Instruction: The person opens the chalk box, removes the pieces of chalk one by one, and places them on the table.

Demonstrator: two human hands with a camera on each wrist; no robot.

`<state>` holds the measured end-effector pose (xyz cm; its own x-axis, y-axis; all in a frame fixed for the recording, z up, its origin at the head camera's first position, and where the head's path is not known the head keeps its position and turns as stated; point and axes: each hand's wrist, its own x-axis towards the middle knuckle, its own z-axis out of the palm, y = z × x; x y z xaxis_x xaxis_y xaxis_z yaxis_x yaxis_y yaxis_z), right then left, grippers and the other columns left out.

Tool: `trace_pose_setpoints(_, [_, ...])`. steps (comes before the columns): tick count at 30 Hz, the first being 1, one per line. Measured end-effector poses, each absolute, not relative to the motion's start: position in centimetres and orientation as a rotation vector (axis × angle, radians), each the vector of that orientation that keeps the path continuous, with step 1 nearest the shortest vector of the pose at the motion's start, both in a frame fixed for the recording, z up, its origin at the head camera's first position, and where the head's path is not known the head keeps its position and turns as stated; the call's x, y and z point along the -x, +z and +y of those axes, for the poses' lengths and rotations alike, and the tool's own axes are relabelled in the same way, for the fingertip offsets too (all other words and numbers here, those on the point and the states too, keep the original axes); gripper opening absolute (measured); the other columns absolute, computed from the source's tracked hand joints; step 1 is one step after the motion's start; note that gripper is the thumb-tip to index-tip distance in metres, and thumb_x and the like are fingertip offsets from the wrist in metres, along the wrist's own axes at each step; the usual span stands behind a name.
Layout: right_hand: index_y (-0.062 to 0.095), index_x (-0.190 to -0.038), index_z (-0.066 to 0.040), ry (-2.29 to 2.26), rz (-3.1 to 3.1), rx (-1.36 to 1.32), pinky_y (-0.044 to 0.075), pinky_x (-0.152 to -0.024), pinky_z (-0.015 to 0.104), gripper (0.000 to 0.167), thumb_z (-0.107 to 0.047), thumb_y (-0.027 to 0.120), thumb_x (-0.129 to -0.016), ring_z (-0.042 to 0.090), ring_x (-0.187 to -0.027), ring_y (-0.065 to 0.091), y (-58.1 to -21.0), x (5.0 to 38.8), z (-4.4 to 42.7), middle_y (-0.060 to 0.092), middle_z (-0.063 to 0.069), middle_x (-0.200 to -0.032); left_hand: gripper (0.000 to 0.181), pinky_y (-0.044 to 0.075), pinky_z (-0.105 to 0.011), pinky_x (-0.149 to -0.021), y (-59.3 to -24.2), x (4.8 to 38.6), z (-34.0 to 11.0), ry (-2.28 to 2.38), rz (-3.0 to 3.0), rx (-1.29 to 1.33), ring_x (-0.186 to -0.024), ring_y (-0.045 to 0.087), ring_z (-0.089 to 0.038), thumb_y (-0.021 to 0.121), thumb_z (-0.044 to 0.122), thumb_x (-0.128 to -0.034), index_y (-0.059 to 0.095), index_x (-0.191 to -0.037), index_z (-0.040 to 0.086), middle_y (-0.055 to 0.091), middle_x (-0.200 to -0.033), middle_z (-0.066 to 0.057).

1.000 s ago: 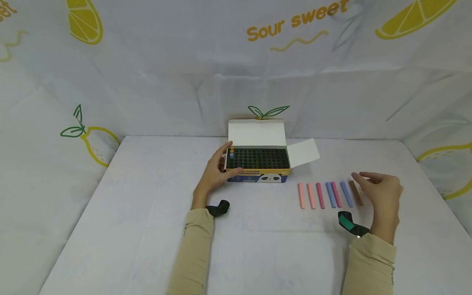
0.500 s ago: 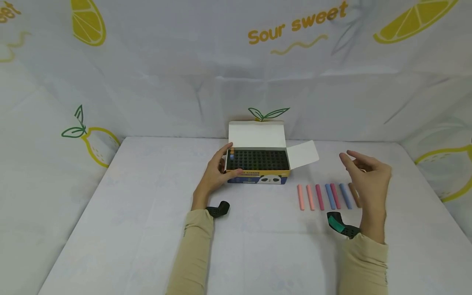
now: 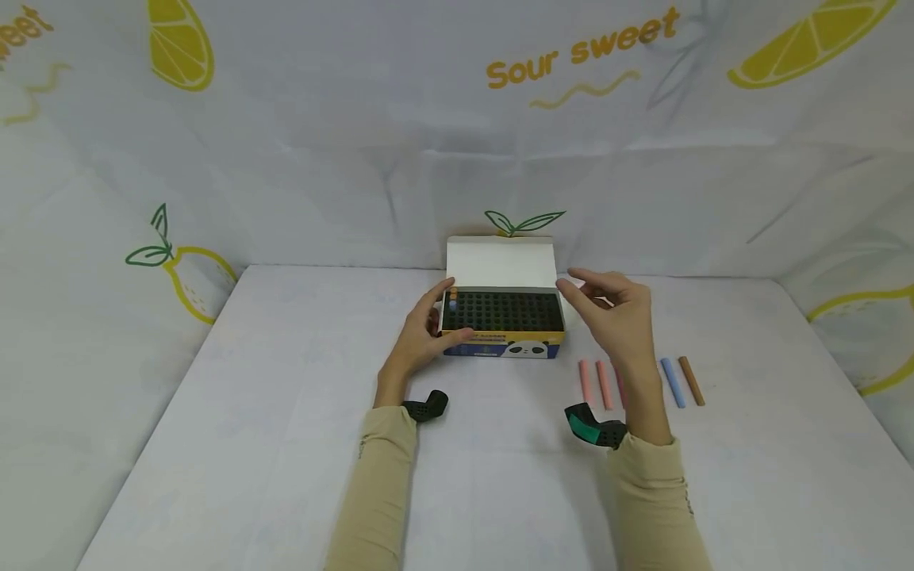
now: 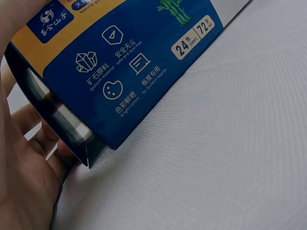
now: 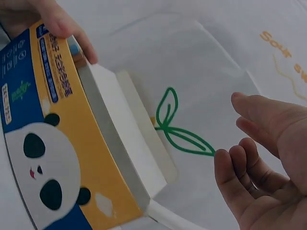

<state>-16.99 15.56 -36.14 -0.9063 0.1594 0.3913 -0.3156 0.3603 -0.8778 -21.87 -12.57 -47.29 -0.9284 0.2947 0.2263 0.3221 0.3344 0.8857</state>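
A blue and yellow chalk box (image 3: 493, 345) with a panda front stands with its lid (image 3: 500, 262) raised. My left hand (image 3: 417, 341) grips its left end, thumb along the front and fingers around the side. Inside, a dark holder (image 3: 510, 309) full of round holes carries orange and blue chalk at its left edge. Near the box's right end hovers my right hand (image 3: 617, 313), thumb and fingers apart. In the right wrist view no object shows between the fingertips (image 5: 225, 165). Printed text covers the box front (image 4: 129, 62) in the left wrist view.
On the table (image 3: 300, 341), right of the box, lies a row of chalk sticks. A pink stick (image 3: 585, 382), a blue stick (image 3: 673, 382) and a brown stick (image 3: 691, 381) show; my right arm covers part of the row. A white printed cloth (image 3: 357, 190) hangs behind.
My right hand has moved left from beside the brown chalk stick, over the row, to the box's right end. My left hand keeps its grip on the chalk box.
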Motion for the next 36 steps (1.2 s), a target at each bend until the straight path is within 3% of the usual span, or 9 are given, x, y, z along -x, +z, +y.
trace_pose_setpoints(3, [0.076,-0.114,0.004,1.622,-2.243,-0.212,0.050,-0.073,0.011,0.026,-0.008,0.077,-0.091,0.006,-0.081,0.055,-36.2,17.5,14.4,0.059,-0.015,-0.079,0.101,0.034,-0.026,-0.066,-47.4,21.9,-12.5,-1.693,-2.547,0.585,-0.071,0.036,-0.016,0.070,0.081,-0.0752,0.034,-0.159,0.038,0.046,-0.149,-0.002])
trace_pose_setpoints(7, [0.075,-0.116,0.004,1.656,-2.299,-0.296,0.051,-0.074,0.012,0.028,-0.010,0.077,-0.092,0.007,-0.078,0.055,-36.7,18.4,12.8,0.060,-0.011,-0.081,0.099,0.035,-0.026,-0.066,-47.3,22.0,-12.4,-1.697,-2.541,0.581,-0.073,0.038,-0.016,0.072,0.078,-0.0760,0.034,-0.159,0.038,0.047,-0.147,-0.002])
trace_pose_setpoints(16, [0.075,-0.115,0.005,1.680,-2.399,-0.488,0.051,-0.069,0.017,0.028,-0.006,0.077,-0.090,-0.001,-0.074,0.063,-38.1,20.2,8.8,0.068,0.021,-0.092,0.102,0.035,-0.027,-0.066,-47.3,22.1,-12.3,-1.703,-2.527,0.582,-0.073,0.038,-0.017,0.069,0.082,-0.0748,0.034,-0.159,0.036,0.047,-0.148,-0.004])
trace_pose_setpoints(28, [0.079,-0.111,-0.001,1.555,-2.546,-0.585,0.047,-0.066,0.022,0.022,-0.011,0.078,-0.091,0.015,-0.075,0.062,-40.0,21.9,5.8,0.069,0.017,-0.089,0.112,0.034,-0.024,-0.062,-47.2,22.0,-12.2,-1.690,-2.538,0.575,-0.067,0.038,-0.015,0.062,0.092,-0.0684,0.032,-0.160,0.036,0.044,-0.147,-0.002])
trace_pose_setpoints(36, [0.081,-0.106,-0.002,1.418,-2.619,-0.516,0.051,-0.068,0.024,0.019,-0.013,0.079,-0.090,0.025,-0.078,0.067,-40.6,21.9,5.1,0.068,0.017,-0.089,0.112,0.035,-0.024,-0.063,-47.3,22.0,-12.5,-1.699,-2.536,0.576,-0.068,0.039,-0.016,0.063,0.091,-0.0685,0.032,-0.160,0.034,0.044,-0.149,-0.003])
